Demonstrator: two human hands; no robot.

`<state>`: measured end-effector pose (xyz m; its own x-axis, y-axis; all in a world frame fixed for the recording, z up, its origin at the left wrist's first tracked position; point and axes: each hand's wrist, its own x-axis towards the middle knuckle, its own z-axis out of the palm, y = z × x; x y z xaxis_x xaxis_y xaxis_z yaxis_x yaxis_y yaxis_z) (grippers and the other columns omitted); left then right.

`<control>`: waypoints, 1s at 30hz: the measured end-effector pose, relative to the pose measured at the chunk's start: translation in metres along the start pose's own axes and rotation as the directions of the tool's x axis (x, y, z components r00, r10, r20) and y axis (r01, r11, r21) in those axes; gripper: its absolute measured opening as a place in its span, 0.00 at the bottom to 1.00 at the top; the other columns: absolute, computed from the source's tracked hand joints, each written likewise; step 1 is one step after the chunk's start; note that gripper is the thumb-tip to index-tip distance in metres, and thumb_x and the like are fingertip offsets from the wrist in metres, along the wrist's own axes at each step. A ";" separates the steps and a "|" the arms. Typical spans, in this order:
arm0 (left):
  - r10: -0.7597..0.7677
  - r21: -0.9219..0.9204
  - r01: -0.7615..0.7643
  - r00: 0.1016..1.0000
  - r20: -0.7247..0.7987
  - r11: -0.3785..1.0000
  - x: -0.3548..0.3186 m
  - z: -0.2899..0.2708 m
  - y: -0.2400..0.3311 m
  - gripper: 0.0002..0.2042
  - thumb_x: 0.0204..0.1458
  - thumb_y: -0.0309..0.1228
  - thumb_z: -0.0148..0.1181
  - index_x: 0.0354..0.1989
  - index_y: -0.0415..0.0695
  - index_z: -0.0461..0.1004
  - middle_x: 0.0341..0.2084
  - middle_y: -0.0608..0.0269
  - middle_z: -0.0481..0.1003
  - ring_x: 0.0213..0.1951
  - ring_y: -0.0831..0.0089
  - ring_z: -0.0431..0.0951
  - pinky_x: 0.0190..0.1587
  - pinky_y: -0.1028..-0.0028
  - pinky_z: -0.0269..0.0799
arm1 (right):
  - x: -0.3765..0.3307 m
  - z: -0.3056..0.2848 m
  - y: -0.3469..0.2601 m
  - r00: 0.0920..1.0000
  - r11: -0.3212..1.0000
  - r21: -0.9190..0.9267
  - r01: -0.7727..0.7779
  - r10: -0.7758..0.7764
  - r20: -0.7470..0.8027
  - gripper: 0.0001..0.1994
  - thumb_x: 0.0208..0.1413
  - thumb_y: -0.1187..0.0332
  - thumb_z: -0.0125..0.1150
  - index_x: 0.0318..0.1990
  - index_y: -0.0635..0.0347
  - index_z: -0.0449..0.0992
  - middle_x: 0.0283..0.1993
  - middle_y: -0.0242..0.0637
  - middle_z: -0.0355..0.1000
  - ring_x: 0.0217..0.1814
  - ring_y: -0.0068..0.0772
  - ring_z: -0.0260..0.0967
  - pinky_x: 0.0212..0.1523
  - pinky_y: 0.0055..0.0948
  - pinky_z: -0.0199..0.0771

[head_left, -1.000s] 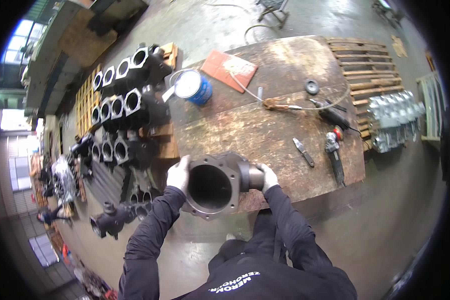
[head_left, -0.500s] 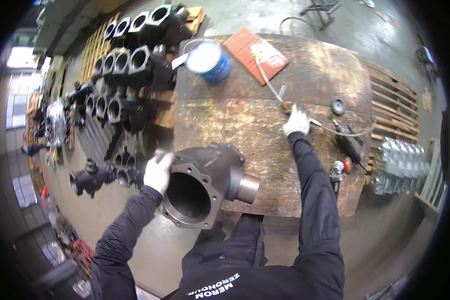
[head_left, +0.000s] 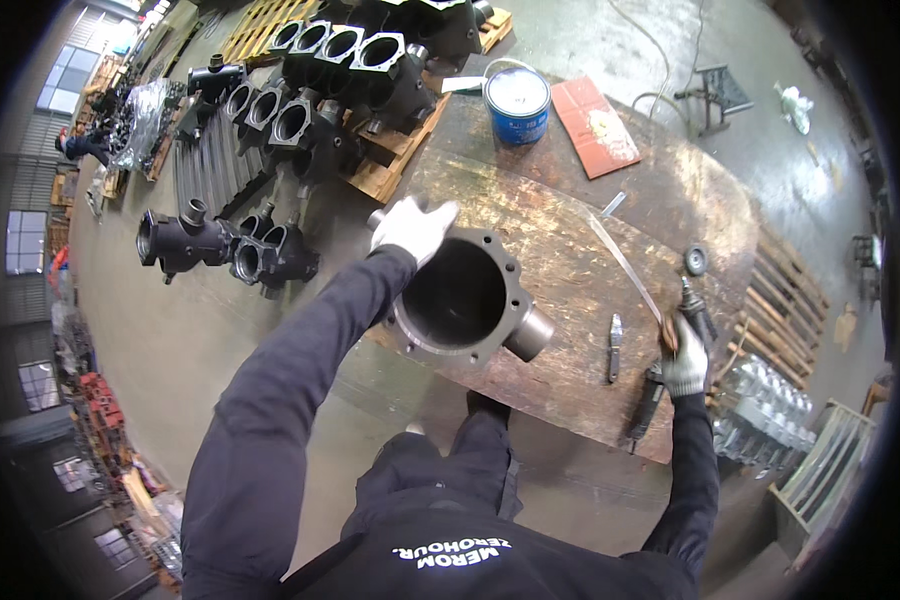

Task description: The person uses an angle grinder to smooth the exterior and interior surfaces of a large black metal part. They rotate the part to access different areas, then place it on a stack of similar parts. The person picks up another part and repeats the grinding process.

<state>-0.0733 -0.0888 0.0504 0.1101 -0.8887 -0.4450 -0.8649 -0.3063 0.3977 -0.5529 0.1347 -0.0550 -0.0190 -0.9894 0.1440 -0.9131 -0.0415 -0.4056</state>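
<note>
My left hand (head_left: pixel 413 229), in a white glove, is closed over the far left edge of a dark cast-metal valve body (head_left: pixel 510 275). The body's wide round opening, ringed by a flange with bolt holes, faces up toward me. A bare-metal pipe stub (head_left: pixel 531 335) juts from its right side. At the table's right side, my gloved right hand (head_left: pixel 684 360) is closed around the brown handle of a long, flat, pale tool (head_left: pixel 625 268), which points away to the far left. Just left of that hand lies a knife-like tool (head_left: pixel 615 350). Black power tools (head_left: pixel 648 400) lie partly under the hand.
The worn wooden table (head_left: pixel 530 210) carries a blue paint can (head_left: pixel 519 108), an orange-red sheet (head_left: pixel 595 130) and a small dark disc (head_left: pixel 695 260). Several black castings (head_left: pixel 350 60) stand on pallets to the left. A slatted pallet (head_left: pixel 785 305) and plastic-wrapped parts (head_left: pixel 763 400) are at the right.
My right hand has moved right and nearer, bringing the long flat tool along. My left hand stays on the valve body, whose opening now shows more end-on. The whole view has shifted.
</note>
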 end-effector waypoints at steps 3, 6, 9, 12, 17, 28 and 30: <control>-0.056 -0.055 0.052 0.994 -0.092 0.997 -0.016 -0.019 0.011 0.49 0.53 0.70 0.45 0.69 0.35 0.58 0.68 0.40 0.59 0.69 0.48 0.59 0.71 0.53 0.46 | -0.111 -0.090 -0.028 0.982 0.982 -0.093 -0.165 0.173 0.082 0.23 0.52 0.69 0.69 0.56 0.60 0.73 0.42 0.50 0.78 0.44 0.51 0.78 0.46 0.40 0.77; 0.091 -0.399 -0.321 0.862 -0.499 0.859 -0.068 -0.044 -0.005 0.36 0.56 0.54 0.59 0.64 0.37 0.64 0.61 0.41 0.65 0.62 0.48 0.67 0.63 0.59 0.63 | -0.220 -0.130 -0.062 0.856 0.856 0.030 -0.517 0.516 0.020 0.19 0.55 0.65 0.69 0.53 0.59 0.74 0.40 0.47 0.79 0.42 0.45 0.80 0.44 0.35 0.77; 0.380 -0.061 -0.720 0.433 -0.818 0.691 -0.146 -0.044 -0.064 0.24 0.55 0.37 0.62 0.57 0.38 0.69 0.50 0.45 0.72 0.52 0.50 0.73 0.56 0.61 0.69 | -0.306 -0.111 -0.102 0.859 0.862 -0.021 -0.507 0.507 0.073 0.17 0.56 0.66 0.68 0.51 0.59 0.75 0.41 0.45 0.80 0.42 0.39 0.80 0.45 0.30 0.77; 0.376 -0.023 -0.660 0.456 -0.806 0.751 -0.226 0.001 -0.158 0.24 0.55 0.35 0.61 0.59 0.39 0.69 0.55 0.39 0.70 0.56 0.47 0.71 0.60 0.59 0.66 | -0.329 -0.036 -0.141 0.863 0.811 0.433 -0.392 0.488 -0.132 0.18 0.55 0.59 0.69 0.50 0.57 0.77 0.40 0.47 0.80 0.46 0.44 0.80 0.46 0.33 0.77; -0.147 -0.231 0.065 0.923 -0.356 0.971 -0.412 0.138 -0.380 0.32 0.57 0.47 0.59 0.62 0.34 0.65 0.62 0.35 0.65 0.65 0.45 0.62 0.67 0.59 0.58 | -0.295 0.037 -0.174 0.841 0.747 0.500 -0.438 0.537 -0.065 0.19 0.58 0.60 0.67 0.54 0.58 0.77 0.46 0.43 0.80 0.49 0.34 0.79 0.51 0.28 0.74; -0.969 -0.272 0.934 0.246 0.026 0.230 -0.854 0.404 -0.668 0.28 0.58 0.53 0.50 0.47 0.35 0.78 0.46 0.46 0.80 0.51 0.54 0.79 0.52 0.59 0.74 | -0.242 0.012 -0.155 0.720 0.691 0.210 -0.692 0.634 0.283 0.26 0.58 0.42 0.58 0.54 0.50 0.77 0.47 0.52 0.78 0.54 0.53 0.74 0.52 0.41 0.73; -0.964 -0.429 0.876 0.262 0.040 0.221 -0.862 0.403 -0.650 0.28 0.57 0.51 0.52 0.48 0.34 0.77 0.46 0.46 0.79 0.50 0.54 0.78 0.52 0.60 0.73 | -0.239 0.019 -0.145 0.830 0.831 0.132 -0.540 0.501 0.246 0.27 0.58 0.42 0.57 0.57 0.48 0.75 0.48 0.51 0.78 0.54 0.53 0.74 0.52 0.43 0.73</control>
<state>0.1967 1.0137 -0.1475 0.8433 0.0759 -0.5321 0.1159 -0.9924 0.0422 -0.4083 0.3743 -0.0479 -0.3728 -0.8762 -0.3054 -0.6947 0.4817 -0.5342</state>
